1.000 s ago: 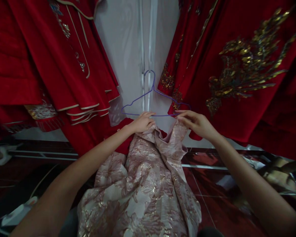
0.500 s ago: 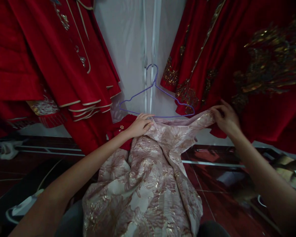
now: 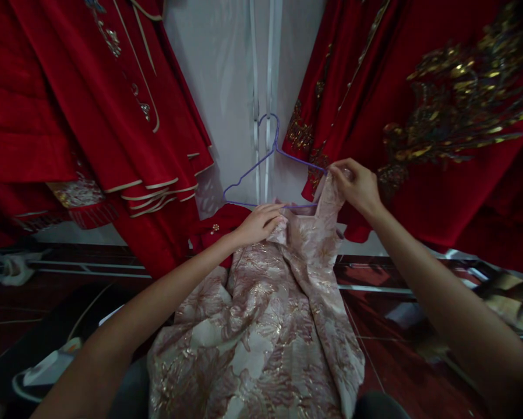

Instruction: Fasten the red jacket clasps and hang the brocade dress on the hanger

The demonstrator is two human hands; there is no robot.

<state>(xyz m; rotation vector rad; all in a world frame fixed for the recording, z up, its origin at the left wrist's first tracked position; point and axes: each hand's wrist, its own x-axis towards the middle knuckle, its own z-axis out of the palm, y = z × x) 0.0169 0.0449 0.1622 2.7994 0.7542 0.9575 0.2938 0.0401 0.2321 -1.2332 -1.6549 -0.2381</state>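
A pink dress (image 3: 261,314) with a shiny gold floral weave lies over my lap and reaches up toward the wall. Behind its neckline hangs a purple wire hanger (image 3: 249,172), hooked on a thin white upright. My right hand (image 3: 358,185) pinches the dress's right shoulder strap, which is raised against the hanger's right end and covers it. My left hand (image 3: 261,224) grips the top edge of the bodice on the left, just below the hanger's lower bar. Its fingertips partly hide the fabric there.
Red garments (image 3: 113,116) with pale piping hang at the left. More red garments (image 3: 427,116) with gold embroidery hang at the right. A white metal rail (image 3: 384,288) runs low above the dark red tiled floor (image 3: 370,355). A white device with a cord (image 3: 52,366) lies at lower left.
My right hand has moved left and up, bringing the strap onto the hanger's right end. The hanger has tilted and shifted slightly. My left hand has moved a little to the right.
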